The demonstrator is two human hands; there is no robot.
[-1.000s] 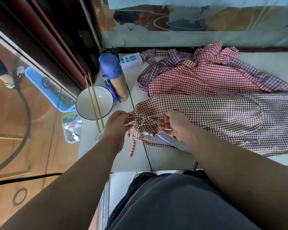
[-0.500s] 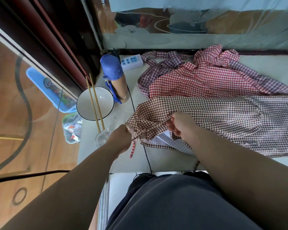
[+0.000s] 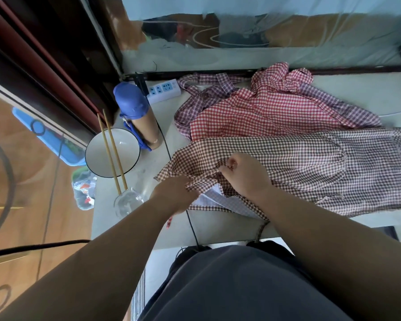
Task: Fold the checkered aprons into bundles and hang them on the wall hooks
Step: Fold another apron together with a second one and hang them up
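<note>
Left hand (image 3: 174, 193) pinches strap (image 3: 202, 181); right hand (image 3: 243, 174) grips brown apron (image 3: 310, 163). Risk: hard tug drags cloth, toppling nearby glass (image 3: 127, 201).

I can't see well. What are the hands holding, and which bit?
The brown checkered apron: left hand pinches its bunched left edge, right hand grips the cloth beside it.

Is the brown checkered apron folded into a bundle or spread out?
Mostly spread. The brown checkered apron lies flat across the table; only its left end is bunched, pinched by the left hand and right hand.
</note>
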